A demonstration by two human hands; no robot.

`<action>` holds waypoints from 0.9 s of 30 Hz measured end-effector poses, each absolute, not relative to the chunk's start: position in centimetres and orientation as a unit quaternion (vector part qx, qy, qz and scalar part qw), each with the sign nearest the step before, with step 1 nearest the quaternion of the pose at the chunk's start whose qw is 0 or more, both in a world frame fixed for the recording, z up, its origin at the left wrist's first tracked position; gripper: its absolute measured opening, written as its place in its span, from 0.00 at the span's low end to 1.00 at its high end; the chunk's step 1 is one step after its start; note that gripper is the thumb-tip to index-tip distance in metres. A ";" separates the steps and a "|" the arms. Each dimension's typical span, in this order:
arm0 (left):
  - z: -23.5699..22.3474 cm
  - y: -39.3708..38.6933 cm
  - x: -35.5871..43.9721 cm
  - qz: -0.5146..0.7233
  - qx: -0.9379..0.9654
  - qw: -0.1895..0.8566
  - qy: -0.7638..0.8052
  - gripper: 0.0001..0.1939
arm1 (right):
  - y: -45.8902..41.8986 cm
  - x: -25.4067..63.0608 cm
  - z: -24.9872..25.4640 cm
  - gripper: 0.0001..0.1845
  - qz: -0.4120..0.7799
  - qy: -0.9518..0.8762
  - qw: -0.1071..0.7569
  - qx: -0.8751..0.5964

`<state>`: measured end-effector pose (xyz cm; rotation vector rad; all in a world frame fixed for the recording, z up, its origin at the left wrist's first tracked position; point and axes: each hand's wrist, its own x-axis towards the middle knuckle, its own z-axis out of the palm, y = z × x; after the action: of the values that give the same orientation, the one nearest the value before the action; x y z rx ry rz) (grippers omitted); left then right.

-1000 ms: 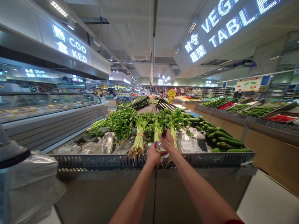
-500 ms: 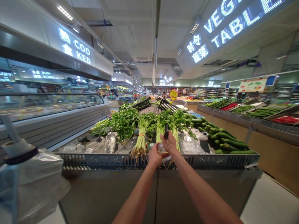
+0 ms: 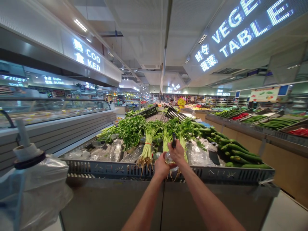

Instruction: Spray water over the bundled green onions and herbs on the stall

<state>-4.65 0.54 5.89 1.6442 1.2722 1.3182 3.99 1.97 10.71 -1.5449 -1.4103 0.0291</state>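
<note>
Plastic bag (image 3: 45,186): well to the left of the bottle (image 3: 169,158) and nearer the wearer; milky, hanging under a pale tube with a dark ring.
Left hand (image 3: 161,166): on the bottle's left side; fingers curled in around the clear body, closed as far as the body lets them.
Right hand (image 3: 177,152): on the bottle's upper right; fingers wrapped closed about it below the black top (image 3: 174,140). Trigger, if any, hidden.
Bottle: between both hands, black top up, in front of the greens. Contents and lower end can't be made out.
Tabletop (image 3: 106,169): grey slotted front edge, running to either side of the bottle.
Banded greens (image 3: 148,146): just left of the bottle; red band round the stalks, roots over the edge.
Loose stalks (image 3: 166,141): directly behind the bottle, partly covered by the hands.
Clear plastic (image 3: 198,154): crumpled, right of the bottle.
Cucumbers (image 3: 240,152): heaped farther right of the bottle.
Black crates (image 3: 148,112): tilted, well beyond the bottle.
Bottle, risks: damp fingers, if damp, could let the smooth body slip; a twist could knock it against the stalks.
Roots, risk: could snag on a low wrist beside the bottle.
</note>
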 end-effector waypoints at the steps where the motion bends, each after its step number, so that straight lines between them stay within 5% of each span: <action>1: 5.8 0.6 -4.7 0.505 0.640 0.326 0.479 0.29 | 2.0 4.0 10.7 0.17 0.010 -0.583 0.501 -0.640; 27: 6.6 0.0 -9.9 0.528 0.602 0.264 0.537 0.32 | 2.9 -1.4 11.7 0.14 0.061 -0.634 0.498 -0.588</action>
<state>-9.89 0.03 6.56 1.6275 1.4515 1.4274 -1.42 2.92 11.68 -1.4224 -1.5351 0.1477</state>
